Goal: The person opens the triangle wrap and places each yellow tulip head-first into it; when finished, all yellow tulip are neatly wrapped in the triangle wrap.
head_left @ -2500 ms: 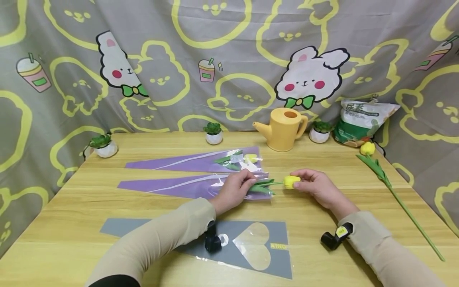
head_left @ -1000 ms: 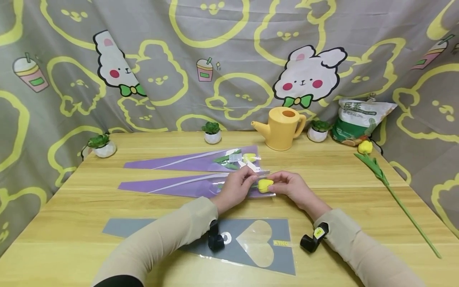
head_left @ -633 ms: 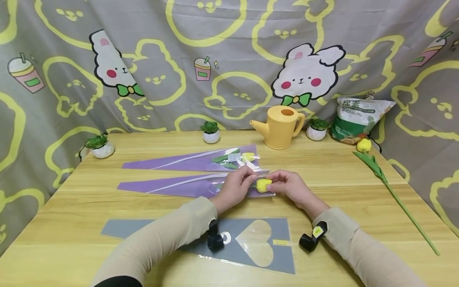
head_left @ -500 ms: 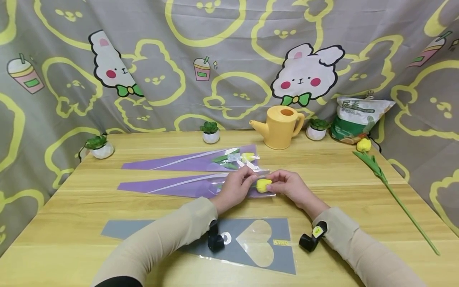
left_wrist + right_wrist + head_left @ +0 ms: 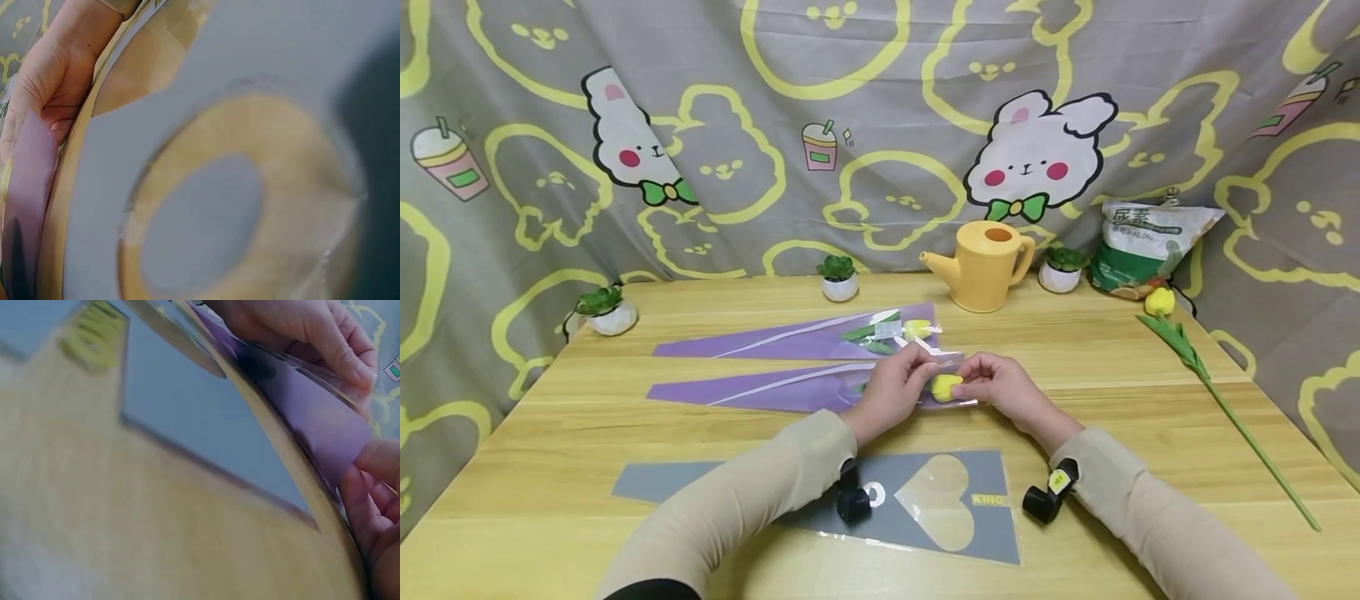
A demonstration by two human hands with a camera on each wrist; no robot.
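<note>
My left hand (image 5: 891, 392) pinches the open right end of a purple flower sleeve (image 5: 752, 387) with a clear front. Inside that mouth lies a yellow artificial tulip (image 5: 945, 387), its stem and leaves mostly hidden behind the left hand. Thumb and fingertips of my right hand (image 5: 1007, 387) pinch the tip of the bloom. Purple film (image 5: 319, 419) lies between both hands in the right wrist view, where the bloom is hidden. In the left wrist view, the left hand (image 5: 53, 81) shows behind a purple strip.
Behind lies another purple sleeve (image 5: 775, 336) with a yellow tulip in it. A grey sleeve (image 5: 992, 533) with a heart window lies in front. A loose tulip (image 5: 1217, 392) rests at right. A watering can (image 5: 981, 271), small potted plants (image 5: 839, 279) and a bag (image 5: 1142, 254) stand behind.
My right hand has moved left with the tulip, bringing its bloom from outside the sleeve into the mouth. In the last half second it shifts only slightly. The left hand keeps its grip.
</note>
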